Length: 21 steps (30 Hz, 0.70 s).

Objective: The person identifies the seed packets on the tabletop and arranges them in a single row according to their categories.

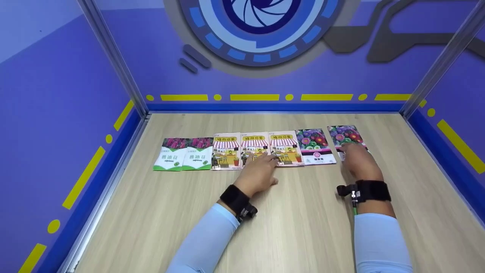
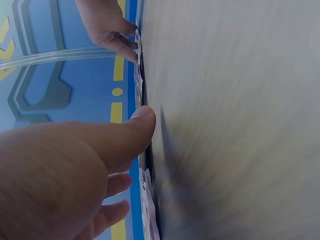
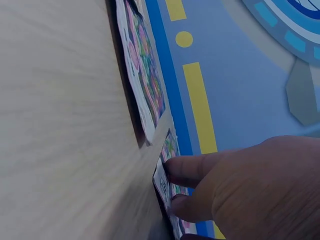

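A row of flat seed packets lies on the wooden table. My right hand (image 1: 360, 161) rests its fingertips on the rightmost flower packet (image 1: 344, 134), which sits slightly tilted and apart from the row. The right wrist view shows its fingers (image 3: 192, 169) touching the front of that packet (image 3: 161, 180). Just left is a matching flower packet (image 1: 314, 146). My left hand (image 1: 258, 172) lies over the lower part of the middle packets, fingers spread and thumb out to the side. Beneath and beside it are three pink awning packets (image 1: 286, 142), one partly hidden by its fingers.
Two green-and-white packets with magenta flowers (image 1: 197, 151) overlap at the row's left end. A blue-purple back wall (image 1: 265, 85) with yellow dashes stands behind the table (image 1: 288, 227), and side walls rise left and right.
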{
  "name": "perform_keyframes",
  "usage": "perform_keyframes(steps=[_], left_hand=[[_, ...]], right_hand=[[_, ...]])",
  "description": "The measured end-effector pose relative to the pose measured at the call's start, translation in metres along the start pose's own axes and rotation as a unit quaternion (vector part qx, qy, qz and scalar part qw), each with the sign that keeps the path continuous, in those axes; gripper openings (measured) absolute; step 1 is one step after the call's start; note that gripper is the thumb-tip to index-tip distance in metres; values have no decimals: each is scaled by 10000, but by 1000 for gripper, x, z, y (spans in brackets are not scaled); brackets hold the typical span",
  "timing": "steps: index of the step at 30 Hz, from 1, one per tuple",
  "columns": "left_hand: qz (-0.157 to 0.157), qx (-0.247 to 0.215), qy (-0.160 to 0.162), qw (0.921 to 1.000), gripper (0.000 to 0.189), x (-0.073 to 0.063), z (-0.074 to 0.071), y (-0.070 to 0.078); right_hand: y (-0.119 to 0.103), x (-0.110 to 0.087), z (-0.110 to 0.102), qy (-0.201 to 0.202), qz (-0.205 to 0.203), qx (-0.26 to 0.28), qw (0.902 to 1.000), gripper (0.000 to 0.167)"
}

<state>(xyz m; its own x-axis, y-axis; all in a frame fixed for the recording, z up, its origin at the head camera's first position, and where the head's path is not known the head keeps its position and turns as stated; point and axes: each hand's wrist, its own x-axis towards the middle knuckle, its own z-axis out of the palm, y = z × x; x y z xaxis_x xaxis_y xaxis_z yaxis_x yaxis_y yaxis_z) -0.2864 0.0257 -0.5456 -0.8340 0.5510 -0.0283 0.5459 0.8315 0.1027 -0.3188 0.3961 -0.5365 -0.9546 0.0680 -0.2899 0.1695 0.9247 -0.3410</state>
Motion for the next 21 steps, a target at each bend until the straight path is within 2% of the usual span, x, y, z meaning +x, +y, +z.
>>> perform_keyframes(steps=[3, 10, 16, 21], left_hand=[[-17, -9, -12, 10000, 73, 0, -1, -1], [-102, -42, -53, 9999, 73, 0, 0, -2], [-172, -50, -100, 9998, 71, -1, 0, -3], [-178, -65, -133, 9997, 72, -2, -2, -4]], right_hand=[[-2, 1, 1, 40, -93, 27, 9999, 63], [-7, -6, 1, -73, 137, 291, 9995, 70], [-9, -7, -1, -205, 76, 153, 9996, 71], [-10, -4, -2, -118, -8, 62, 9999, 72]])
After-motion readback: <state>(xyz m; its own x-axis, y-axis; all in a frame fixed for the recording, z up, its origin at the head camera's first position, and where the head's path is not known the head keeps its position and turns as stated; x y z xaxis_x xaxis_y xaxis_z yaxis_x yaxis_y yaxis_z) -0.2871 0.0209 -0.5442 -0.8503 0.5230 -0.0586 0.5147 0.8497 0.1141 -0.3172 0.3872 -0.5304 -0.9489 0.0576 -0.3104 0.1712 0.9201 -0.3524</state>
